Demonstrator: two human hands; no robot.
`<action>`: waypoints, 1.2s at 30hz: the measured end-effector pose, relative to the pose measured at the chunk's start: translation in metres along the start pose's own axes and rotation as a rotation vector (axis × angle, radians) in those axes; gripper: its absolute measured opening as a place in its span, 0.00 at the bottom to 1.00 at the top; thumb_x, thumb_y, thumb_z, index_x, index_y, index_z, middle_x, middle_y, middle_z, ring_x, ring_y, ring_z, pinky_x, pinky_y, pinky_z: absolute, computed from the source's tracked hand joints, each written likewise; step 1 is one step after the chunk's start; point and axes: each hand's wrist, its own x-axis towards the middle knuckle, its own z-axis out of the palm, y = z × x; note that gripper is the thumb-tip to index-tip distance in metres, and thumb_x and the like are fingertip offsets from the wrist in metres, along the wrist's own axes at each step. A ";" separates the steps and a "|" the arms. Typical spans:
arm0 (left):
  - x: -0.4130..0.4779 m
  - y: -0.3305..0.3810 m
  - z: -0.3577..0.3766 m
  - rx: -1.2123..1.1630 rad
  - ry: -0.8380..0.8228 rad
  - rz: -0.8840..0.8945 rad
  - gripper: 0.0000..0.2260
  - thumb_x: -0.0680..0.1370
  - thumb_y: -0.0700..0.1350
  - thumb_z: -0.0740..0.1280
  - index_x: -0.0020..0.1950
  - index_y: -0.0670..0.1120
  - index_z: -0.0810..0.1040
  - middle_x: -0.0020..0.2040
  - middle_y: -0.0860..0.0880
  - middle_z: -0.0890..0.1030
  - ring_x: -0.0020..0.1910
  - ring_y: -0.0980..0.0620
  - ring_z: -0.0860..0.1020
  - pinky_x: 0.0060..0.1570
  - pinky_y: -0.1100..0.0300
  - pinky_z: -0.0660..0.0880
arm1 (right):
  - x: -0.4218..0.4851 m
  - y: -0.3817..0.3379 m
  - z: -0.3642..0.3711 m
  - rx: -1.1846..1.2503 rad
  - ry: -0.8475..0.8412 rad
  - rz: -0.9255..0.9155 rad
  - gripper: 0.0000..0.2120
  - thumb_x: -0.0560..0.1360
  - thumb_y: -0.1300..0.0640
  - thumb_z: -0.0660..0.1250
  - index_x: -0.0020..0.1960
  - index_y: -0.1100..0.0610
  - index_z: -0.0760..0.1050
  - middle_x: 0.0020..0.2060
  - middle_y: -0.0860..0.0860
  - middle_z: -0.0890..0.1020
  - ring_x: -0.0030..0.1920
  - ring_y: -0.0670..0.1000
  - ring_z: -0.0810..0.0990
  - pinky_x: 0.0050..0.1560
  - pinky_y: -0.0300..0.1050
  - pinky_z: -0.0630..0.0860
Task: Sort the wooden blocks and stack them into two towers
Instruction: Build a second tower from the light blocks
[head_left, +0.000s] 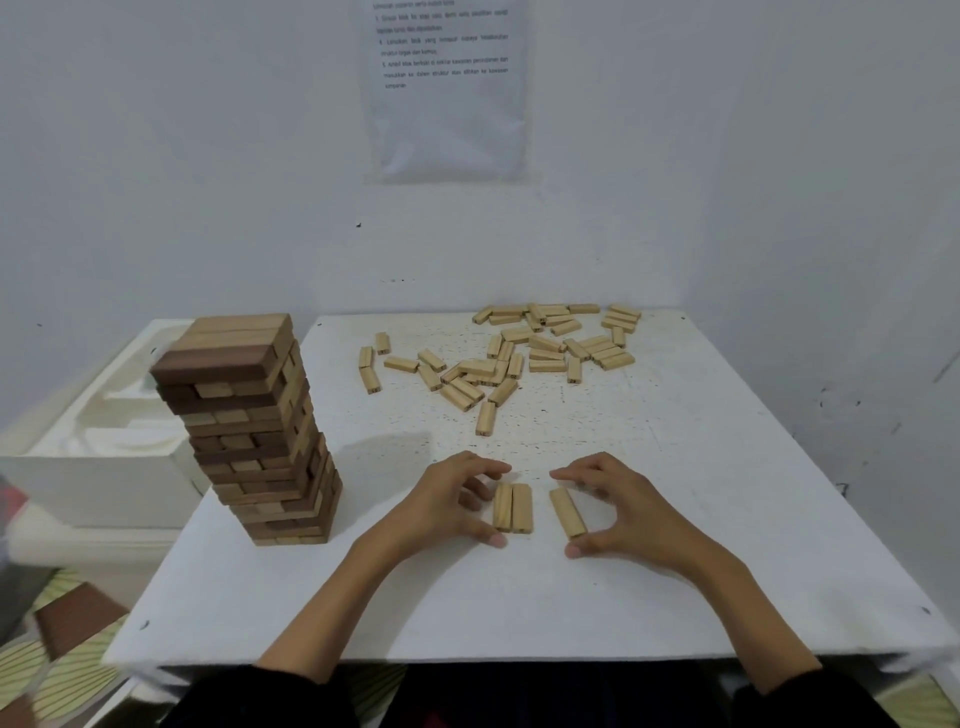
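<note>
The white table (675, 545) stands pushed into the corner of the room. At its left edge rises a tall tower (260, 431) of darker and mid-brown blocks, laid crosswise layer on layer and leaning a little out of true. Towards the far edge, spreading to the far right corner, lies a loose scatter of pale blocks (519, 358), some heaped on one another, a few strays trailing towards the middle.

Near the front edge, about the middle, two pale blocks (512, 507) lie flat side by side, touching along their length. The left hand (447, 499) is arched just beside this pair, fingers curved, forefinger reaching past the far ends and thumb by the near ends; whether it actually grips them I cannot tell. Just to the right lies a single pale block (568, 512), slightly askew and apart from the pair. The right hand (628, 509) curls round it, forefinger at its far end and thumb at its near end, pinching it lengthwise.

Left of the table sits a white foam box (104, 483), its moulded hollows showing only white. A printed sheet (447, 88) hangs on the wall behind.
</note>
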 end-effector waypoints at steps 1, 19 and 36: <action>0.000 -0.001 -0.001 0.019 -0.004 0.001 0.32 0.63 0.42 0.80 0.64 0.49 0.74 0.56 0.51 0.75 0.51 0.55 0.76 0.47 0.68 0.75 | 0.000 0.001 0.000 -0.040 -0.001 0.008 0.34 0.61 0.49 0.79 0.63 0.42 0.71 0.56 0.40 0.70 0.59 0.40 0.68 0.59 0.33 0.65; 0.006 -0.007 0.003 0.110 -0.025 0.067 0.28 0.65 0.50 0.79 0.63 0.51 0.75 0.56 0.53 0.74 0.50 0.59 0.74 0.43 0.72 0.70 | 0.007 -0.005 0.015 -0.246 0.098 0.034 0.41 0.53 0.26 0.66 0.64 0.38 0.69 0.51 0.39 0.70 0.57 0.42 0.64 0.56 0.42 0.58; 0.008 -0.006 0.007 0.155 -0.010 0.092 0.23 0.65 0.49 0.78 0.58 0.51 0.77 0.53 0.51 0.74 0.48 0.59 0.73 0.42 0.73 0.68 | 0.020 -0.003 0.018 -0.171 0.054 -0.041 0.26 0.64 0.41 0.75 0.60 0.41 0.72 0.51 0.40 0.72 0.55 0.40 0.65 0.60 0.42 0.59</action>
